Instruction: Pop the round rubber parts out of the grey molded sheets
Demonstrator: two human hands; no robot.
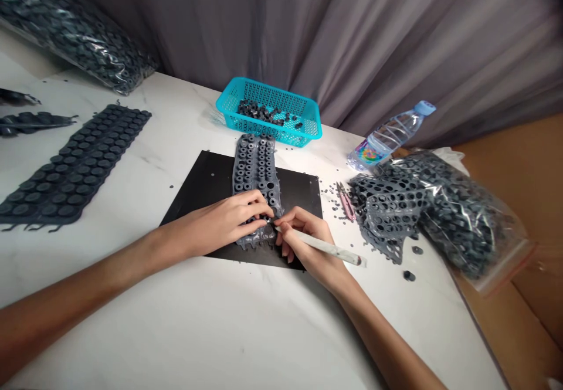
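A dark grey moulded rubber sheet (256,164) with rows of round, holed studs lies lengthwise on a black mat (197,185). My left hand (235,217) rests over its near part, thumb and fingertips closed in on one of the studs. From the right, my right hand (310,237) grips a white pen-like tool (332,248) between thumb and fingers. The tool's front end meets the sheet beside my left fingertips. Its exact tip, and the stud under it, are hidden by the fingers.
Behind the mat stands a turquoise basket (268,132) with loose black rubber parts. Another studded sheet (74,167) lies left. To the right are pink thread snips (346,202), punched-out sheets (391,211), a water bottle (391,135) and a filled plastic bag (466,220). Another filled bag (79,38) lies back left.
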